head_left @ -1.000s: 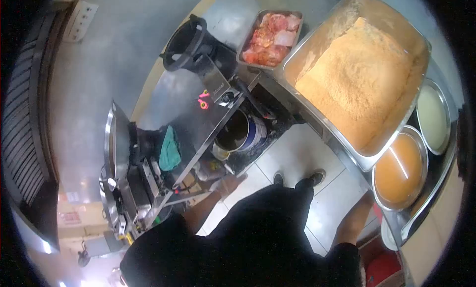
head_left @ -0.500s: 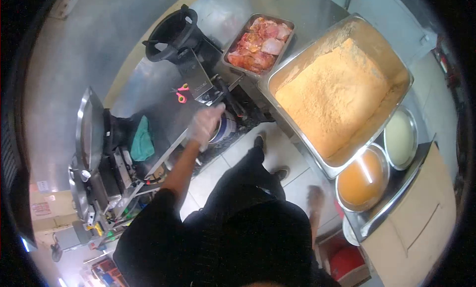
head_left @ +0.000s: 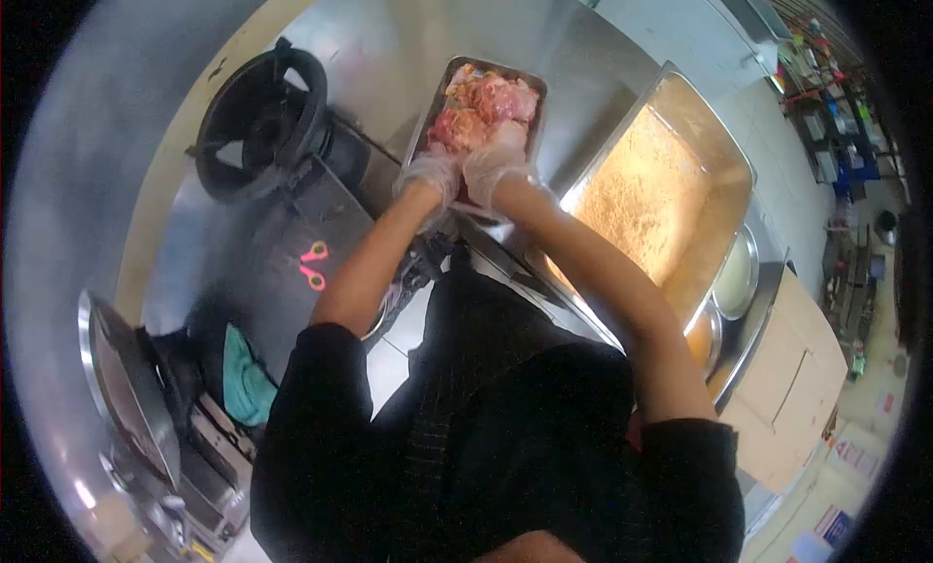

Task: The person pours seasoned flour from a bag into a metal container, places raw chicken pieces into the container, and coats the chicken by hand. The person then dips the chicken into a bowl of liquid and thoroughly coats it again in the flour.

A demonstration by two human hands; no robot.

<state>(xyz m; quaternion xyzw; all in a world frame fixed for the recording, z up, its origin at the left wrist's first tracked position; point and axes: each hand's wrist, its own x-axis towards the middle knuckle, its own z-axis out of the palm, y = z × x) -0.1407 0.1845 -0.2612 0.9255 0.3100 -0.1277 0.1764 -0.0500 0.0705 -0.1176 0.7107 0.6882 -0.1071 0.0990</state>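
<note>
A metal tray point(head_left: 540, 88) holds several pieces of raw meat point(head_left: 486, 106), pink and red with pale skin. Both my hands wear clear plastic gloves and reach to the tray's near end. My left hand point(head_left: 431, 178) is at the near left corner, by the rim and the closest meat. Beside it, my right hand point(head_left: 494, 168) rests against a pale piece of meat inside the near right part. The fingers of both hands are blurred and partly hidden among the meat, so their grip does not show.
Right of the tray stands a deep metal pan point(head_left: 724, 164) of orange-tan powder point(head_left: 637, 198). Beyond it are a bowl of pale contents point(head_left: 736, 276) and cardboard point(head_left: 777, 388). On the left are a black burner ring point(head_left: 262, 125), pink-and-green scissors point(head_left: 313, 265) and a green cloth point(head_left: 247, 378).
My left hand has moved from over the counter edge up to the meat tray. My right hand has come up from beside my body to the tray. The view has shifted with my head.
</note>
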